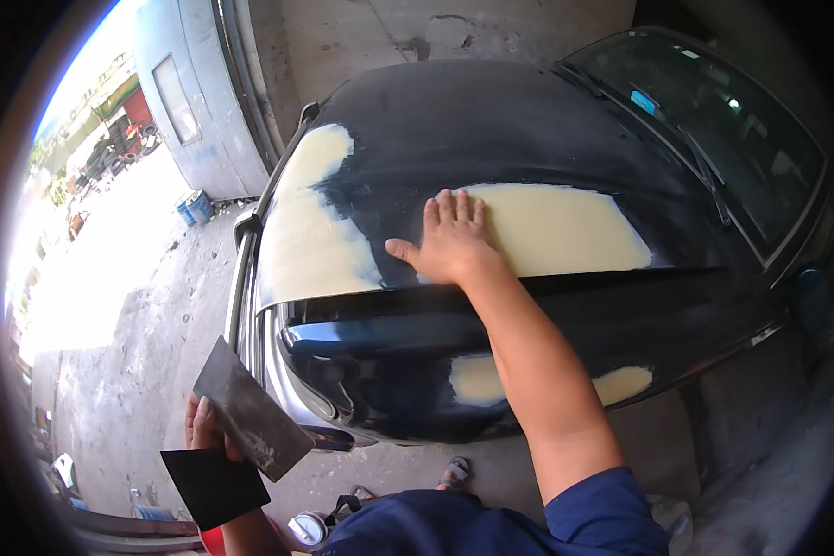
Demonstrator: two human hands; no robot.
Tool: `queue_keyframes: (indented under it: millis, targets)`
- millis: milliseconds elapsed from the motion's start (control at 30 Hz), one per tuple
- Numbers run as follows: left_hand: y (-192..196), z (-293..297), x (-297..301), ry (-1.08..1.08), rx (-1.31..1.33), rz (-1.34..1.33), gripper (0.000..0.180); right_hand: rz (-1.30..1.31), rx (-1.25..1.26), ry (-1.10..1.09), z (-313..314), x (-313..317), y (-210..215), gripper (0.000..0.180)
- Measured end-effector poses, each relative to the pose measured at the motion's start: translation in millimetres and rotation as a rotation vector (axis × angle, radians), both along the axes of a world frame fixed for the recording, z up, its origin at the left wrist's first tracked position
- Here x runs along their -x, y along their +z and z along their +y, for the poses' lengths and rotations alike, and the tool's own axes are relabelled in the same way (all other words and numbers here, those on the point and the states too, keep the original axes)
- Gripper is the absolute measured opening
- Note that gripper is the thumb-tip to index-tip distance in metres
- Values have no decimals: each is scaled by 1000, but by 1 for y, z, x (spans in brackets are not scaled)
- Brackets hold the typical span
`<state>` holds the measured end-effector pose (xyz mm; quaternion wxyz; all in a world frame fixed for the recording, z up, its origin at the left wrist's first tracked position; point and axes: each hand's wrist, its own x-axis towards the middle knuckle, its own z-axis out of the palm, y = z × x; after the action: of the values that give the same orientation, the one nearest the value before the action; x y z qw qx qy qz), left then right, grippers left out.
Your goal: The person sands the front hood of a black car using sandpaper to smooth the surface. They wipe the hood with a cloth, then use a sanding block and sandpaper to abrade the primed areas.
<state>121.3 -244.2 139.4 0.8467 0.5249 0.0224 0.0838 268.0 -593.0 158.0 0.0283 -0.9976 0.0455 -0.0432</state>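
My right hand (454,243) lies flat on the dark car bonnet (435,111), fingers stretched and thumb spread. Its fingertips rest at the left end of a cream body filler patch (565,227). Another large filler patch (306,241) covers the bonnet's left front part. Low on the left, clear of the car's body, my left hand (200,428) is closed around a grey rectangular flat plate (255,412) with pale smears. A black flat square piece (213,486) sits in the same hand; its kind I cannot tell. Two smaller filler patches mark the wing (408,398) nearest me.
Toward the right is the windscreen (704,120) with its wiper (700,167). A grey metal door (181,102) stands at far left, with blue cans (195,208) by its foot. Near my feet is a white-lidded tin (308,528). Tyres (120,148) lie outside.
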Motion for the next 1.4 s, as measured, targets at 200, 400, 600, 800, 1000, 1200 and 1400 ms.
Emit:
queue_keyframes:
  millis: [200,400,600,800,1000,1200,1400]
  targets:
    - [-18,99,6,99,31,-50,14,-76,-824,751,100,60,1,89]
    - [-36,225,6,315,83,89,22,-512,-273,385,130,55,-8,66]
    - [-108,354,22,489,-260,98,45,-20,12,-9,159,7,-9,88]
    - [-149,416,18,449,-347,196,57,123,69,-176,192,-51,-14,98]
    - [-139,442,-21,400,-498,270,62,146,87,-242,230,-107,-12,102]
    - [-114,422,-91,310,-187,44,24,87,135,-148,270,-120,-26,102]
    - [-118,420,-175,339,-173,95,18,29,240,-47,302,-86,-51,96]
